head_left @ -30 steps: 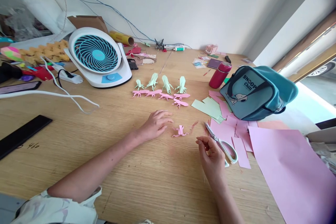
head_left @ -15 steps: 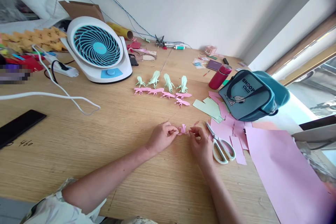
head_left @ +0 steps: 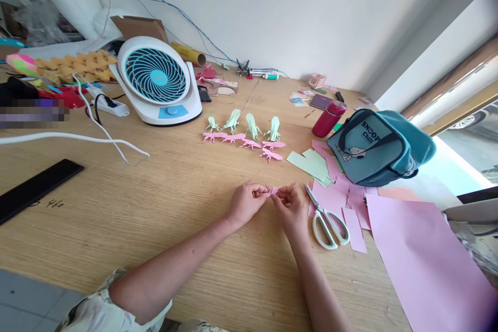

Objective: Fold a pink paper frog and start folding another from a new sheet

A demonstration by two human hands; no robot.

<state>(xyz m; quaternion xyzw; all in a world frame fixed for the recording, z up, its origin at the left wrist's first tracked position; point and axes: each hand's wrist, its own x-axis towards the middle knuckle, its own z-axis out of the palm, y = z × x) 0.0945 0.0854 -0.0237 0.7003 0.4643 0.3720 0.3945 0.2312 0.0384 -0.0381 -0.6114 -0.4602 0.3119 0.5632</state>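
Between my two hands is a small pink folded-paper insect (head_left: 274,191), low over the wooden table and partly hidden by fingertips. My left hand (head_left: 249,201) pinches its left side between thumb and fingers. From the right, my right hand (head_left: 290,207) has its thumb and fingertips closed on the other side. Farther back stand several green folded-paper insects (head_left: 252,127) in a row. Several finished-looking pink paper insects (head_left: 233,138) lie just in front of them. White-handled scissors (head_left: 327,223) rest right of my right hand, partly over pink paper.
Green paper strips (head_left: 311,165) and pink pieces (head_left: 354,228) lie right, beside a large pink sheet (head_left: 424,254). Behind them are a teal bag (head_left: 369,145) and a red bottle (head_left: 329,119). Left are a fan (head_left: 157,80), a white cable (head_left: 78,138) and a black phone-like slab (head_left: 39,189).
My right hand has moved left, closer to my left hand, and its fingertips now meet the pink paper insect's body. The view has shifted slightly left.
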